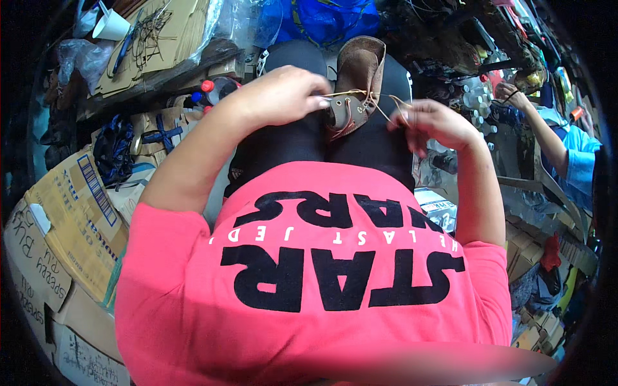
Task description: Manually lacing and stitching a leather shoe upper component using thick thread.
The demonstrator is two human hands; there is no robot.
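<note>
A brown suede ankle shoe (358,71) rests between my knees on my dark trousers, toe pointing away from me. My left hand (283,95) presses on the shoe's near left side and pinches a thin tan lace (380,106) at the eyelets. My right hand (430,122) sits just right of the shoe with its fingers closed on the other end of the lace, which runs taut across the shoe's opening. My pink shirt fills the lower part of the view.
Flattened cardboard boxes (71,219) are stacked at my left. A plank (154,77) with cardboard, wire and a paper cup (111,26) lies at upper left, with a plastic bottle (215,90) beneath it. Blue bags (322,19) lie ahead. Another person's arm (547,135) in a blue sleeve works at right.
</note>
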